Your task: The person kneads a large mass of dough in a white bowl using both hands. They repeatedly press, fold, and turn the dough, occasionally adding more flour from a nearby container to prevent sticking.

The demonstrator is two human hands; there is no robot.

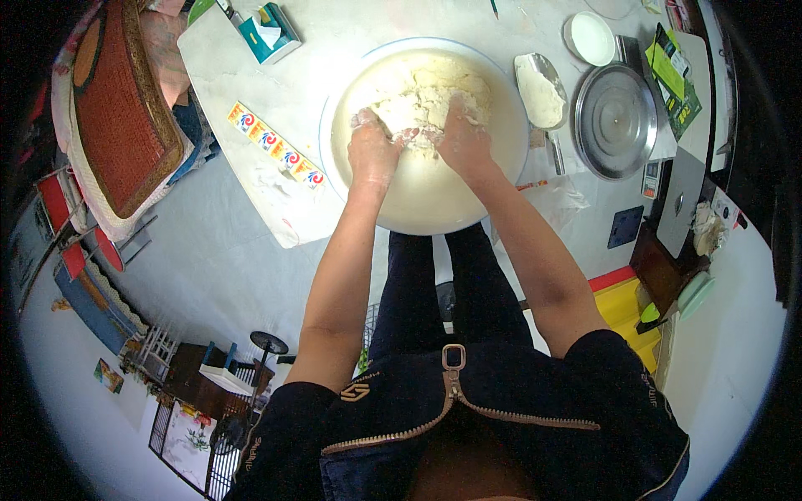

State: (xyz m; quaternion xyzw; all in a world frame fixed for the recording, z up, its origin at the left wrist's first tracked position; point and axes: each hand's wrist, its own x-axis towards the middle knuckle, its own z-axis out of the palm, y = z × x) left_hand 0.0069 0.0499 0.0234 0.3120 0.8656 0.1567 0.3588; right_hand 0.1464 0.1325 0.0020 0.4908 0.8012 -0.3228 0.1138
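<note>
A large white basin (432, 210) with a blue rim stands at the table's near edge. Rough, crumbly pale dough (416, 87) lies in its far part. My left hand (374, 147) presses into the dough's near left side, and my right hand (465, 138) into its near right side. Both are coated with flour or dough, and their fingers are partly hidden in it. The fingertips point toward each other near the dough's near edge. Right of the basin lies a metal scoop (557, 153) holding white flour (539, 94).
On the marble-look table (250, 181) are a strip of printed packets (276, 145) and a tissue box (269, 34) at left. A round metal pan (616, 122), a white bowl (589, 39), a green package (675, 81) and a clear plastic bag (554, 203) are at right.
</note>
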